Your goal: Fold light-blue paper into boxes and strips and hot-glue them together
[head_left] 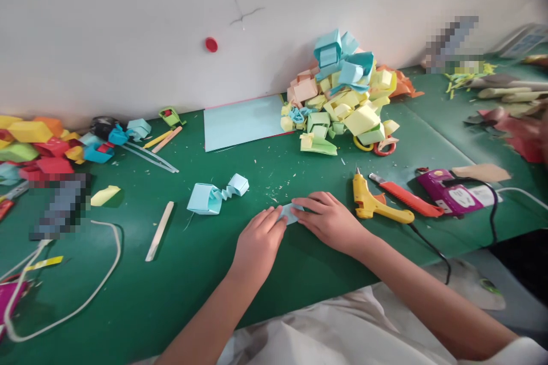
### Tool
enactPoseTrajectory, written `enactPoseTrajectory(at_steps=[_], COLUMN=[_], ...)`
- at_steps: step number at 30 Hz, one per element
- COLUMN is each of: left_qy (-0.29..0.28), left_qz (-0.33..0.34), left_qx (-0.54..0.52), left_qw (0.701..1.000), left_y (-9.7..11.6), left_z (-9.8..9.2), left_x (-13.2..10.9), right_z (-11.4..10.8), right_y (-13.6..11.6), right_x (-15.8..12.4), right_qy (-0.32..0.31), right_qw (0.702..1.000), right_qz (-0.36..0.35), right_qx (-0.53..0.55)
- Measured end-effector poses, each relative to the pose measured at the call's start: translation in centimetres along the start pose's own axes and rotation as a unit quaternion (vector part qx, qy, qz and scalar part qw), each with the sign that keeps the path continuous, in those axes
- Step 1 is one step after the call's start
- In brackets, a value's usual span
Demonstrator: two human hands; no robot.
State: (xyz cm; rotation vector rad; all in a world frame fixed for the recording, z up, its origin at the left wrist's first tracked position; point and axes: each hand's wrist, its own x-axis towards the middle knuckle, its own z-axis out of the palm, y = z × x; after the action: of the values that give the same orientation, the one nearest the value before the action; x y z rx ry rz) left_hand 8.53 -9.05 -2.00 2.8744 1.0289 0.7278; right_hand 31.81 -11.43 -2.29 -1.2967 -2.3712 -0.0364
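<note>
A small piece of light blue paper [291,214] lies on the green table, with my hands on either side of it. My left hand [262,234] has its fingers closed together on the paper's left end. On the right end press the fingers of my right hand [327,217], the thumb hidden from view. Beyond my left hand sits a light blue folded paper box [204,199]; a zigzag paper strip joins it to a smaller blue paper cube [238,185].
Right of my hands lie a yellow glue gun [363,199], an orange cutter knife [406,197] and a purple power strip [449,191]. Behind them rises a pile of folded paper boxes [346,102]. A wooden stick [160,231] and a white cable [115,262] are at the left.
</note>
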Motion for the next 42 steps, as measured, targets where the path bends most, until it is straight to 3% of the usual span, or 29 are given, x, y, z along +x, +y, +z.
enactPoseTrajectory(at_steps=[8, 13, 17, 19, 25, 33, 42], left_qy=[-0.012, -0.041, -0.101, -0.143, -0.221, -0.243, -0.260], left_qz=[0.007, 0.005, -0.019, -0.024, -0.044, -0.063, -0.056], left_qx=[0.014, 0.015, -0.036, -0.052, -0.044, -0.018, -0.017], left_qw=[1.000, 0.999, 0.994, 0.988, 0.973, 0.968, 0.964], left_y=[0.0, 0.0, -0.3, -0.6, -0.7, -0.3, -0.3], left_z=[0.4, 0.3, -0.8, -1.5, -3.1, -3.8, -4.5], left_x=[-0.4, -0.6, -0.4, -0.3, -0.7, -1.7, -1.3], right_z=[-0.4, -1.2, -1.2, -1.0, -0.8, -0.9, -0.9], right_y=[0.0, -1.4, -3.3, -3.7, -2.6, -2.0, -2.0], right_x=[-0.4, 0.5, 1.7, 1.8, 0.3, -0.3, -2.5], right_qy=[-0.020, -0.040, -0.079, -0.088, -0.101, -0.092, -0.095], right_qw=[1.000, 0.998, 0.996, 0.995, 0.989, 0.988, 0.990], right_qz=[0.015, 0.037, 0.010, 0.034, 0.097, 0.111, 0.060], right_qx=[0.012, 0.011, 0.035, 0.021, -0.051, -0.051, -0.085])
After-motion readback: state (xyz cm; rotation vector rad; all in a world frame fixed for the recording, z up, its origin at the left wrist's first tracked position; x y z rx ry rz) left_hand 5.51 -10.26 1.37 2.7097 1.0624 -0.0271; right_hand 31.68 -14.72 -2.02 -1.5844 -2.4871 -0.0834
